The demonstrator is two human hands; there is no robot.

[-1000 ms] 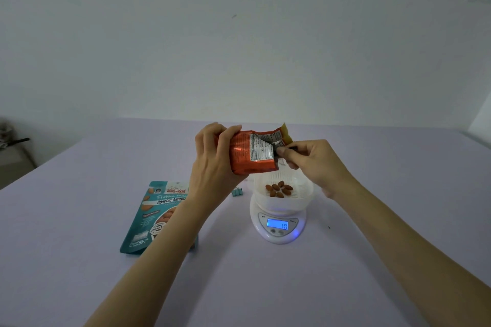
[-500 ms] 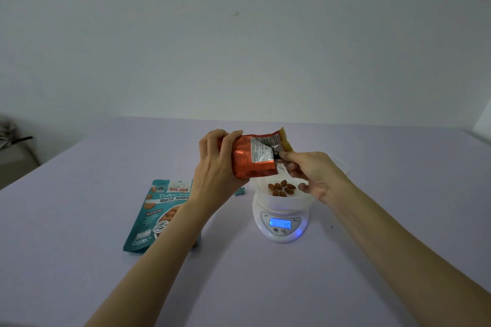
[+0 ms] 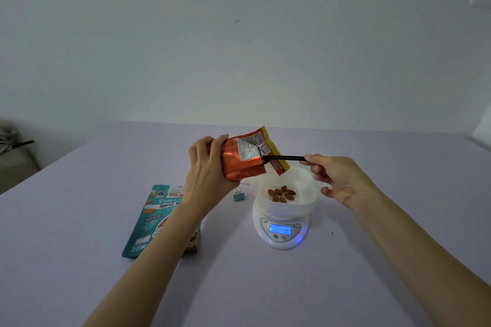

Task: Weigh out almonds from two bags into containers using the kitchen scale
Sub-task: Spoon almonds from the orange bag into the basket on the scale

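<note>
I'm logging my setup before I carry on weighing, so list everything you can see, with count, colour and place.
orange bag: one, orange foil, held tilted above the container
black tool: one, black, thin; one end at the orange bag's mouth
container: one, white, on the scale
almonds: about eight, brown, in the container
scale: one, white with a lit blue display, mid-table
teal bag: one, teal, flat on the table left of the scale
binder clip: one, blue-green, on the table between teal bag and scale
table: one, pale lilac
left hand: one, grips the orange bag
right hand: one, pinches the black tool
</note>
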